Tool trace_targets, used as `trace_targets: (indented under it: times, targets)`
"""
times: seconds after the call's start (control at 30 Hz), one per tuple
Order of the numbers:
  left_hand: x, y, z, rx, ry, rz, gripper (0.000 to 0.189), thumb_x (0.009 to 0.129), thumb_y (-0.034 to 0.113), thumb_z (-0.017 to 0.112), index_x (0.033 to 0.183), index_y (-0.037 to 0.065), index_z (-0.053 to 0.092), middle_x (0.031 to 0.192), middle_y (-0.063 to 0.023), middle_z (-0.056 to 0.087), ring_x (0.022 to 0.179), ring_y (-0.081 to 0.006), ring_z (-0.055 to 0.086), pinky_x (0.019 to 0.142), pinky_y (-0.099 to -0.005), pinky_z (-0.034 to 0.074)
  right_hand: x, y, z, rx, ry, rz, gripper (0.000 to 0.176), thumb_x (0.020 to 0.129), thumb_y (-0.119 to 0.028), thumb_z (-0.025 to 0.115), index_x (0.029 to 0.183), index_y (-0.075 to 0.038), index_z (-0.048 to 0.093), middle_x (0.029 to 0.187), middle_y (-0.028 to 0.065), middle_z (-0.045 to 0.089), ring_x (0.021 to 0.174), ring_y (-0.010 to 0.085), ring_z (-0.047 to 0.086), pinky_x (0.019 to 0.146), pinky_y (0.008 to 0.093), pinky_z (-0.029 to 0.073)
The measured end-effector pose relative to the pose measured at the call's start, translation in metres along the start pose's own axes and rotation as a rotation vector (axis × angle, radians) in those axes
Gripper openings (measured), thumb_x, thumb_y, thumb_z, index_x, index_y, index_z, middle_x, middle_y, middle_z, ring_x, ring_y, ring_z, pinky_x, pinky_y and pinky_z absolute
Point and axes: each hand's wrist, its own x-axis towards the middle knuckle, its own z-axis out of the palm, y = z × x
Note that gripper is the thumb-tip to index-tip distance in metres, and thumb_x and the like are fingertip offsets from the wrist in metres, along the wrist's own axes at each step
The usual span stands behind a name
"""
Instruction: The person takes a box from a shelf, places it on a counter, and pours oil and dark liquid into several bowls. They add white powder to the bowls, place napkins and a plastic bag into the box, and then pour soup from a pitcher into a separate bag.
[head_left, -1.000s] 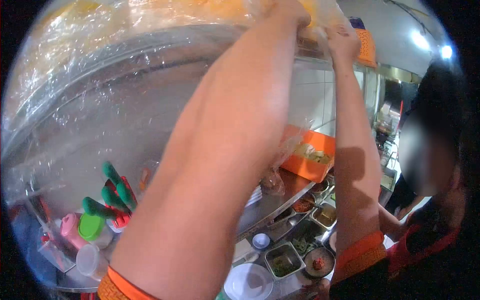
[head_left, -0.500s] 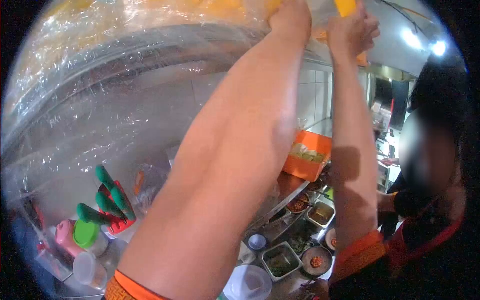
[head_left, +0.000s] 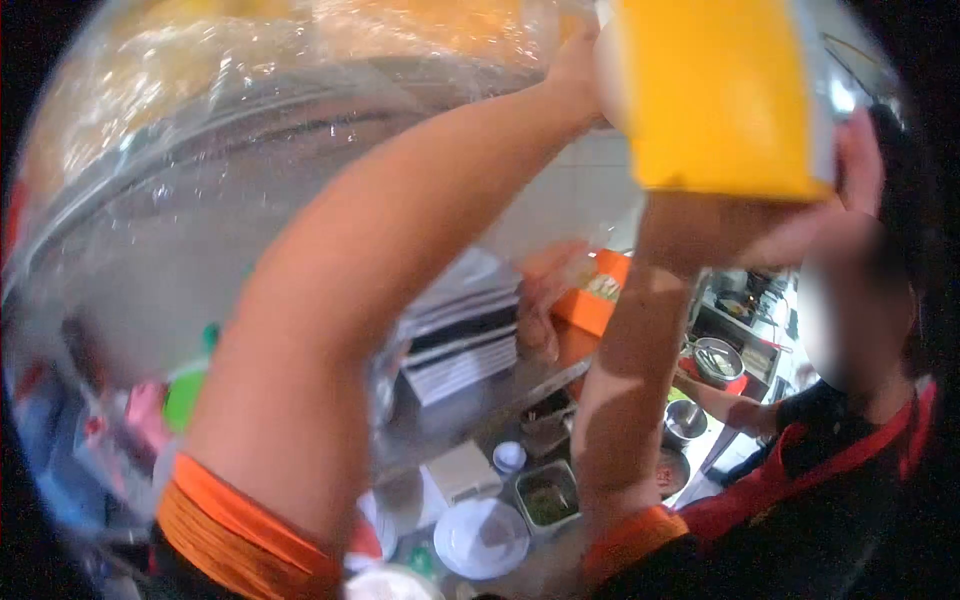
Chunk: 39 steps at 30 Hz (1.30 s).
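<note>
Both my arms reach up overhead. My right hand (head_left: pixel 850 185) is closed around a large flat yellow packet (head_left: pixel 715 100), held close to the camera at the upper right. My left hand (head_left: pixel 577 62) is up against a big clear plastic bag (head_left: pixel 250 130) that fills the upper left. It grips the bag beside the packet, with its fingers mostly hidden behind the packet. Yellow-orange contents show through the top of the bag.
A co-worker in black with a red strap (head_left: pixel 850 450) stands close on the right. Below is a steel counter with a white plate (head_left: pixel 480 535), a steel tub of greens (head_left: pixel 545 495), a small white bowl (head_left: pixel 508 457), an orange crate (head_left: pixel 600 300) and a green-lidded bottle (head_left: pixel 185 395).
My right hand has drawn the yellow packet out from the top of the bag and down toward the camera. The view has swung left and blurred.
</note>
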Motion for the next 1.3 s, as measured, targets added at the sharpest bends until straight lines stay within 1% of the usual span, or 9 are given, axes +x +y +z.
trace_targets:
  times: [0.23,0.4,0.5,0.53,0.6,0.7,0.93,1.07,1.3]
  targets:
    - [-0.126,-0.009,-0.250,-0.334,-0.206,0.074,0.041,0.081,0.026,0.074,0.120,0.014,0.067,0.118,-0.0110,0.068,0.107,-0.0271,0.065,0.093,-0.0389,0.050,0.047,-0.111,0.001,-0.109,0.352,1.129,0.022,0.088,-0.016,0.063,0.086,0.006,0.060,0.086,0.0120,0.064,0.077,0.0212,0.061,0.070,0.0380,0.051]
    - [-0.260,0.078,-0.471,-0.232,-0.900,-0.728,0.079,0.067,0.062,0.080,0.116,0.002,0.064,0.106,-0.0191,0.067,0.100,-0.0261,0.065,0.088,-0.0393,0.051,0.099,-0.292,0.013,0.102,0.221,1.755,0.009,0.087,-0.001,0.058,0.084,0.007,0.060,0.080,0.0078,0.061,0.071,0.0163,0.057,0.066,0.0347,0.050]
    - [-0.356,0.175,-0.554,-0.778,0.098,-1.089,0.050,0.090,0.035,0.071,0.125,0.002,0.058,0.116,-0.0136,0.062,0.105,-0.0281,0.060,0.090,-0.0353,0.047,0.126,-0.448,-0.039,0.693,-0.229,2.233,0.024,0.088,-0.004,0.061,0.110,0.006,0.058,0.102,0.0121,0.062,0.090,0.0203,0.060,0.080,0.0330,0.050]
    - [-0.364,0.209,-0.603,-0.289,-0.024,-1.515,0.031,0.096,0.016,0.063,0.123,0.001,0.060,0.113,-0.0118,0.065,0.102,-0.0264,0.062,0.088,-0.0352,0.048,0.124,-0.499,-0.059,0.917,-0.415,2.142,0.035,0.089,-0.002,0.061,0.122,0.006,0.053,0.113,0.0116,0.060,0.100,0.0203,0.058,0.088,0.0335,0.048]
    - [-0.439,0.248,-0.678,0.187,0.300,-1.404,0.026,0.099,0.017,0.058,0.118,0.001,0.063,0.104,-0.0106,0.068,0.094,-0.0204,0.065,0.081,-0.0336,0.050,0.138,-0.573,-0.103,1.302,-0.793,1.654,0.059,0.088,-0.002,0.062,0.141,0.002,0.036,0.124,0.0108,0.054,0.114,0.0198,0.053,0.099,0.0330,0.042]
    - [-0.441,0.345,-0.811,0.610,0.386,-1.566,0.021,0.099,0.016,0.056,0.111,0.004,0.068,0.098,-0.0102,0.071,0.090,-0.0195,0.066,0.080,-0.0325,0.051,0.216,-0.627,-0.136,1.952,-0.488,2.423,0.086,0.084,-0.006,0.067,0.152,-0.010,0.014,0.132,0.0129,0.048,0.123,0.0242,0.048,0.104,0.0391,0.040]
    - [-0.409,0.522,-0.957,0.808,-0.240,-1.635,0.020,0.092,0.013,0.063,0.110,0.007,0.069,0.106,-0.0124,0.070,0.099,-0.0280,0.066,0.087,-0.0358,0.052,0.306,-0.768,-0.202,2.401,-1.138,1.603,0.101,0.078,-0.034,0.082,0.153,-0.008,0.020,0.154,0.0144,0.028,0.136,0.0285,0.037,0.108,0.0462,0.036]
    - [-0.435,0.573,-0.996,0.804,-0.027,-1.780,0.027,0.088,0.024,0.069,0.109,0.007,0.070,0.106,-0.0118,0.070,0.102,-0.0277,0.064,0.091,-0.0377,0.049,0.335,-0.864,-0.234,3.374,-1.547,1.343,0.040,0.092,-0.024,0.069,0.121,0.002,0.062,0.119,0.0114,0.064,0.114,0.0217,0.057,0.101,0.0351,0.043]
    - [-0.521,0.667,-1.047,0.859,0.736,-2.027,0.019,0.092,0.016,0.067,0.105,0.003,0.069,0.108,-0.0045,0.068,0.101,-0.0117,0.061,0.086,-0.0270,0.048,0.426,-1.005,-0.289,3.549,-1.204,0.867,0.035,0.098,-0.031,0.060,0.104,0.002,0.068,0.104,0.0118,0.068,0.098,0.0195,0.062,0.086,0.0326,0.047]
